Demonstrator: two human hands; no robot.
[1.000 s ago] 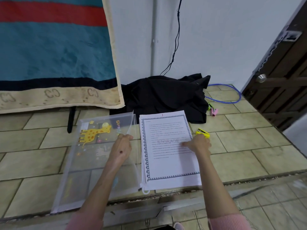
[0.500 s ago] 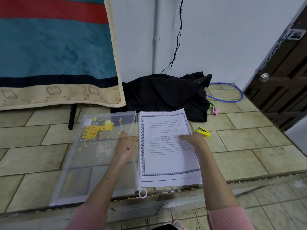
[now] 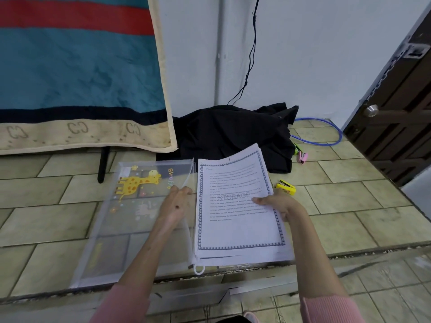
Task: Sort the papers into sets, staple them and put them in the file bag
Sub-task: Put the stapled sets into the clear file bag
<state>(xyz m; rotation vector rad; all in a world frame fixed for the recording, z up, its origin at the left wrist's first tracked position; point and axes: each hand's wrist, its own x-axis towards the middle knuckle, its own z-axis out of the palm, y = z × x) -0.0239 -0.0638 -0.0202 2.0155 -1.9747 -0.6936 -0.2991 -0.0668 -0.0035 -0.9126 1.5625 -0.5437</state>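
My left hand (image 3: 173, 206) is pinching the open edge of the file bag (image 3: 130, 220), its upper flap lifted, while my right hand (image 3: 277, 202) is gripping the stack of papers (image 3: 235, 206) by its right side, thumb on top. A second ago the stack was lying flat on the tiled floor (image 3: 349, 206); now I am raising its far end, tilting it toward the bag's mouth, just beside it, so filing is probably starting. My left hand has crept closer to the papers. The yellow stapler (image 3: 285, 187) is sitting untouched beyond my right hand
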